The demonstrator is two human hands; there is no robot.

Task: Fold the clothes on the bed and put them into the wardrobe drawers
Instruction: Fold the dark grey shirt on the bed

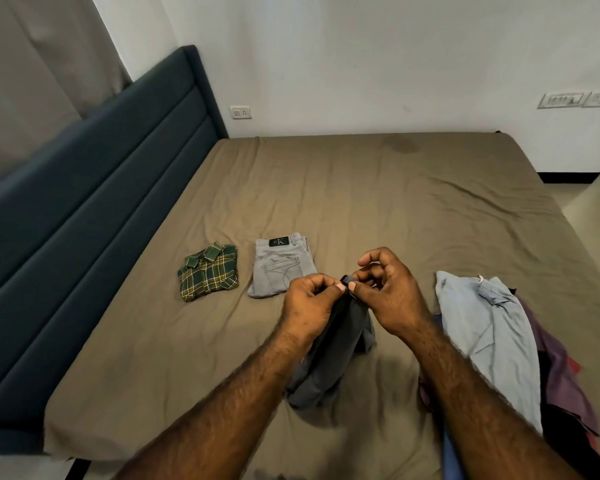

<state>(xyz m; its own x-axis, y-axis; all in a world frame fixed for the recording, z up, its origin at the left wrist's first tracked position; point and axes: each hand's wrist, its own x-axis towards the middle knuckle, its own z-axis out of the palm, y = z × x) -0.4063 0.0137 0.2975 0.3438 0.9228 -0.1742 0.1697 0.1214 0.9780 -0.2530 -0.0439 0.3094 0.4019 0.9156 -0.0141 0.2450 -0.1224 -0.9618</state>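
Pinching the top edge of a dark grey garment (336, 348) between thumbs and forefingers, the left hand (309, 306) and the right hand (392, 292) meet at the centre of the frame, knuckles nearly touching. Both hands are curled closed on the cloth; the right hand's upper fingers arch loosely above the pinch. The garment hangs down from the grip and bunches on the bed (395, 188) between the two forearms; what kind of garment it is I cannot tell, since the forearms cover much of it.

Left of the hands, at mid-frame, lie two folded pieces side by side but apart: a green plaid shirt (209, 271) with its collar up, and just to its right a pair of light grey jeans (281, 266) folded with the back pocket and a dark waistband patch showing. The left hand's knuckles overlap the jeans' lower right corner in the view.

At the right of the frame sits an unfolded heap, with a pale blue garment (492, 337) draped on top and purple cloth (555, 362) and darker pieces spilling from under it toward the lower right edge. The right forearm crosses the heap's near side.

A wrinkled olive-brown sheet covers the bed. A dark teal padded headboard (94, 188) runs along the left, with a pale curtain (42, 60) in the upper left. White walls carry an electrical socket (240, 112) beside the headboard and a switch panel (574, 99) at upper right.
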